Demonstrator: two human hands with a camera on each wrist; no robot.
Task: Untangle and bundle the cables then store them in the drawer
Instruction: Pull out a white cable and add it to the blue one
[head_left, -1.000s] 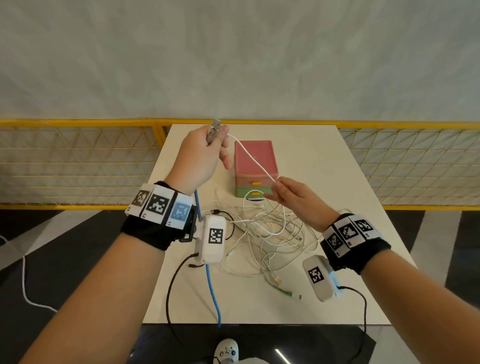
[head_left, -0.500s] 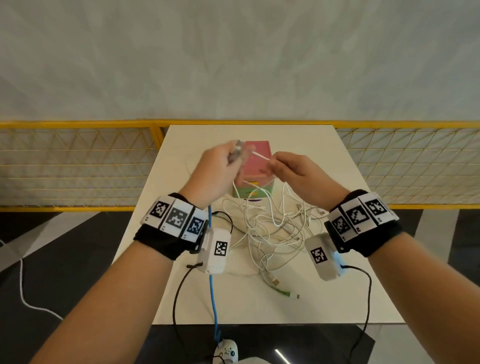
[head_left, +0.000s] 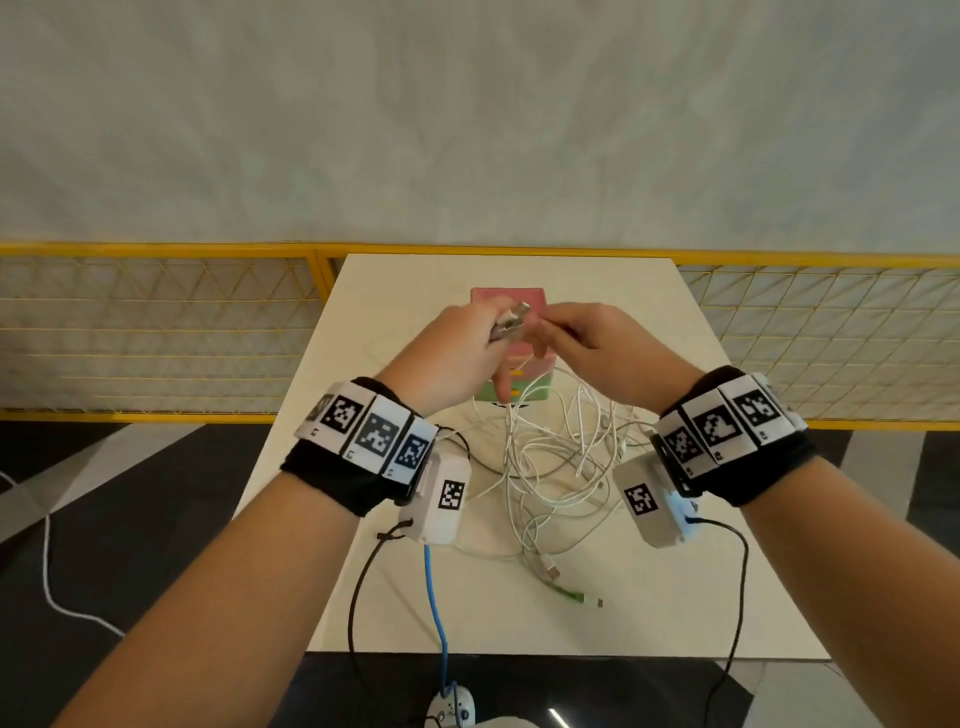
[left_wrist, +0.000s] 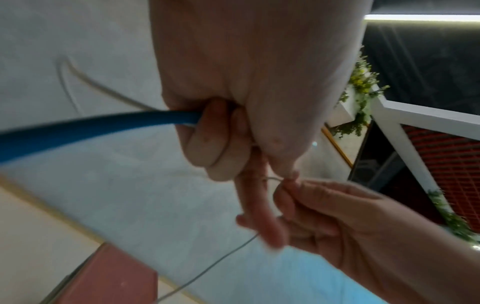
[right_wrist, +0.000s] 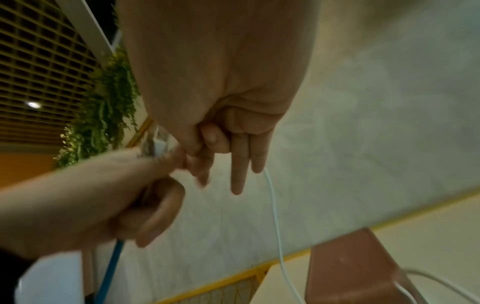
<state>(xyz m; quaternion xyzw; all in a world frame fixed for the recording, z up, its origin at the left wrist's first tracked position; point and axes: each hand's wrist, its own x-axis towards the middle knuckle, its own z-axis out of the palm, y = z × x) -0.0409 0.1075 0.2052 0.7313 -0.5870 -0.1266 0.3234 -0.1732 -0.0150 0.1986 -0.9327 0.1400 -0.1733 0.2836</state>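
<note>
My left hand (head_left: 498, 338) is raised above the table and grips the metal plug (head_left: 511, 321) at one end of a white cable (right_wrist: 275, 216). My right hand (head_left: 553, 328) pinches that same cable right beside the plug, so both hands almost touch. From them the cable drops into a tangle of white cables (head_left: 556, 467) on the white table (head_left: 675, 597). One loose end with a green tip (head_left: 569, 594) lies nearer me. Behind the hands stands the pink-and-green drawer box (head_left: 535, 387), mostly hidden; I cannot tell whether its drawers are closed. In the left wrist view the left fingers (left_wrist: 218, 148) are curled tight.
A yellow mesh railing (head_left: 156, 332) runs behind and beside the table, under a pale wall. A blue wire (head_left: 435, 597) and black wires (head_left: 737, 597) hang from my wrist cameras over the table's near edge. A white controller (head_left: 451, 711) lies on the dark floor below.
My left hand came down and right with the plug. My right hand rose along the white cable from near the tangle until it met the left hand, lifting slack.
</note>
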